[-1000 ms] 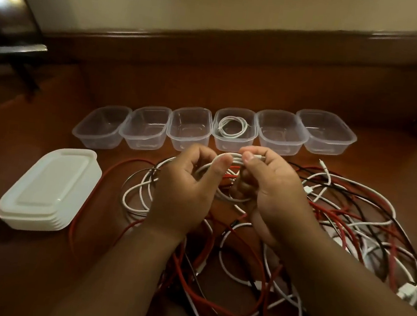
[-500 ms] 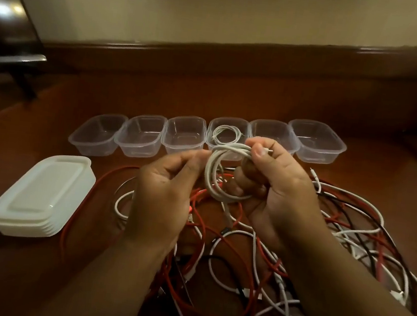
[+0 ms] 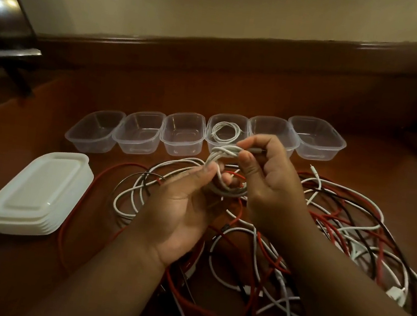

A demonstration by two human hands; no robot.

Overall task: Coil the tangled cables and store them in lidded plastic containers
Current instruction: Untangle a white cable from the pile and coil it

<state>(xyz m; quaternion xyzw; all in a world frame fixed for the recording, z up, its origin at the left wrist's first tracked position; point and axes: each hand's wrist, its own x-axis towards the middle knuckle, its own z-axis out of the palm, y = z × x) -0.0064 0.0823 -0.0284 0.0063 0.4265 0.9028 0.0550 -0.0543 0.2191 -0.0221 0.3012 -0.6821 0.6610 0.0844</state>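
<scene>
A small white cable coil (image 3: 224, 157) is held above the table between both hands. My left hand (image 3: 183, 207), palm up, pinches the coil's lower left side with thumb and fingers. My right hand (image 3: 270, 183) grips the coil's right side and pinches its plug end (image 3: 257, 150) at the top. Under the hands lies a tangle of white, red and black cables (image 3: 325, 224). Several clear plastic containers (image 3: 182, 133) stand in a row behind; one of them (image 3: 226, 119) holds a coiled white cable (image 3: 225, 132).
A stack of white lids (image 3: 40, 189) sits at the left on the brown wooden surface (image 3: 5, 264). A raised wooden ledge (image 3: 240, 64) runs behind the containers. A dark piece of furniture (image 3: 4, 35) stands at the far left.
The left hand has turned palm up and moved under the coil. The right hand has brought the plug end over the top of the coil. The camera has tilted slightly.
</scene>
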